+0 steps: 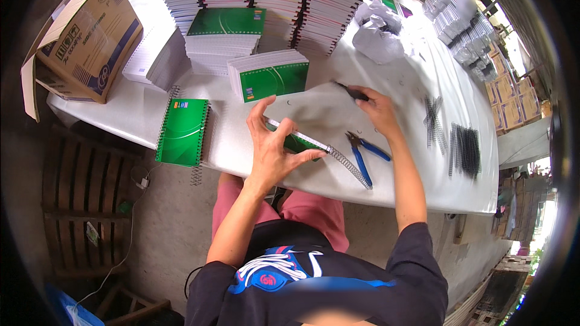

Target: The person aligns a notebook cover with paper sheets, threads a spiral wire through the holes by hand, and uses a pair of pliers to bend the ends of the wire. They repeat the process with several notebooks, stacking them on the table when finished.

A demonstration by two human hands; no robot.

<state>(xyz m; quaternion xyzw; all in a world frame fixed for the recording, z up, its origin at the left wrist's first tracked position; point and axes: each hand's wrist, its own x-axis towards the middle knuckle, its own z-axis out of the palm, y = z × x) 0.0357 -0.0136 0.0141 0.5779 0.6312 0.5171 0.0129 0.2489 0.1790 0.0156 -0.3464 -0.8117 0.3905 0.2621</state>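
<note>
My left hand (275, 145) is closed around a small green-covered notebook (302, 142), held tilted on edge above the table. A dark spiral coil (350, 169) runs out past the notebook's right end, its loose length hanging toward the table's front edge. In my right hand (377, 108), the fingers pinch a slim dark object (349, 90); its kind is blurred, and its thin end points up and left. Between my hands and just to the right of the coil lie blue-handled cutting pliers (360, 166), jaws apart. A green spiral notebook (183, 131) with coil ends sticking out rests to the left.
Stacks of unbound green-covered pages (275, 81) stand beyond my left hand, with tall piles of notebooks (275, 0) behind. An open cardboard box (90, 42) is at the far left. Loose black coils (464, 151) lie right. Crumpled white plastic (379, 36) sits farther back.
</note>
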